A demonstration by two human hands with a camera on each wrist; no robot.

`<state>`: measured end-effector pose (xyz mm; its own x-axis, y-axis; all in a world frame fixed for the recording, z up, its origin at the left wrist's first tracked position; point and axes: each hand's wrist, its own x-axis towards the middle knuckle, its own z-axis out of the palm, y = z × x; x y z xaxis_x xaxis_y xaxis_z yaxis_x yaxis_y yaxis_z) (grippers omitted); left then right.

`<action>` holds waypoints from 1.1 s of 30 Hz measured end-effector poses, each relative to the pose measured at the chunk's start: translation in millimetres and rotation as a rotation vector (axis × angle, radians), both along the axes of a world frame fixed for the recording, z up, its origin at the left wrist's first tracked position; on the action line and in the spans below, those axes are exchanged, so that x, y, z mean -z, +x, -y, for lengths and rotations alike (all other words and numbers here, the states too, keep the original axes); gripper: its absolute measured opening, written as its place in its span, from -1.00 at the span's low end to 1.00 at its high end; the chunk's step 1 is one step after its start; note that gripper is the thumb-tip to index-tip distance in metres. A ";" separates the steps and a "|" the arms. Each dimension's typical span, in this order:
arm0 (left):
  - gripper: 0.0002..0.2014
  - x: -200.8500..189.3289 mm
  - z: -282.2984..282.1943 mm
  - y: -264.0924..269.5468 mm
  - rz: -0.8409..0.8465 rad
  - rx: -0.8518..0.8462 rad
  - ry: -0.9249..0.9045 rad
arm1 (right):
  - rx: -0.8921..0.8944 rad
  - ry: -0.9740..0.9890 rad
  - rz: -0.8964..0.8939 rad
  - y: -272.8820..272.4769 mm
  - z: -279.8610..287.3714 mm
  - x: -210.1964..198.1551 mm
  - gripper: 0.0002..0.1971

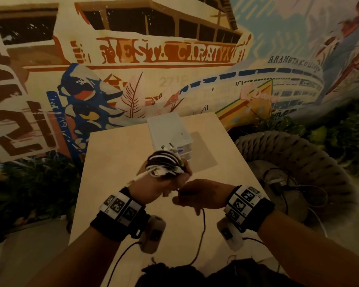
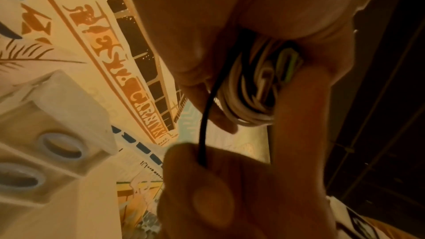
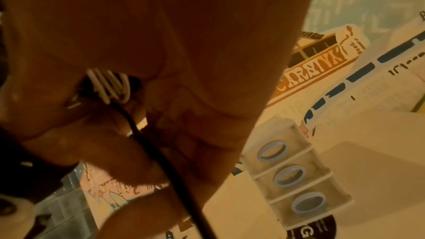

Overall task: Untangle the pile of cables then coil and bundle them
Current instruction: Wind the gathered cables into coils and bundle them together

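My left grip (image 1: 164,183) curls round the coiled bundle (image 1: 164,165) above mid-surface (image 1: 112,162); my right grip (image 1: 197,195) pinches the black cable (image 2: 203,134), its tail trailing off the near edge. Most is coiled; that tail remains.

One cable bundle (image 1: 165,164), perhaps three drawers (image 3: 296,175).

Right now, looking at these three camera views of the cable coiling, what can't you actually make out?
- Head view: where the black cable ends; it runs off toward the bottom edge into dark cloth.
- Head view: the right hand fingertips are motion-blurred, so the exact pinch is unclear.
- Left wrist view: the number of cables in the coiled bundle; the left hand covers most of it.
- Right wrist view: drawer unit contents, too dim.
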<state>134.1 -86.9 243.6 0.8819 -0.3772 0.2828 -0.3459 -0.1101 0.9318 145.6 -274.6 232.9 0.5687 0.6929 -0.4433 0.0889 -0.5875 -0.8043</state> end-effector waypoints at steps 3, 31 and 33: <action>-0.74 -0.2 -16.4 5.3 0.009 -0.110 0.089 | 0.080 -0.031 0.057 4.1 13.3 9.3 -0.61; -0.73 12.9 42.5 -7.0 0.133 0.023 1.615 | -0.041 -0.268 0.002 20.5 1.3 7.4 -0.73; -0.74 17.0 44.5 -6.3 0.106 0.015 1.609 | -0.041 -0.327 0.055 18.5 -5.6 10.2 -0.80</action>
<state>127.8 -131.4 226.6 0.8788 -0.3361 -0.3388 -0.4080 -0.8974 -0.1681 164.1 -269.0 222.7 0.5725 0.5420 -0.6152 0.1566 -0.8088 -0.5669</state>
